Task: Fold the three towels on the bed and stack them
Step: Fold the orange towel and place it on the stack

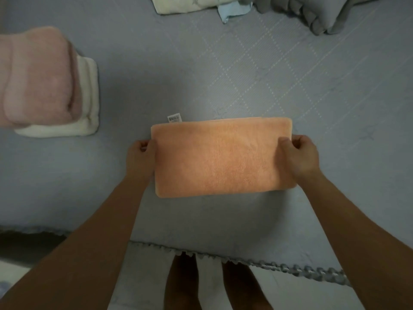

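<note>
Orange towel (220,157) folded flat on the bed (290,74) | left hand (140,153) and right hand (298,153) pinch its short ends | soft, floppy, light: support both ends | pink-on-white stack (40,77) far beyond left grip

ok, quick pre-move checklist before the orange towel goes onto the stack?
1. Folded orange terry towel is a compact rectangle, edges aligned: ok.
2. Left hand grips its left short edge: ok.
3. Right hand grips its right short edge, thumb on top: ok.
4. White label tag sticks out at the far left corner: not ok, tuck it in.
5. Folded pink towel sits on the folded white towel, top free to receive: ok.
6. Grey quilted bedspread between towel and stack is unobstructed: ok.
</note>
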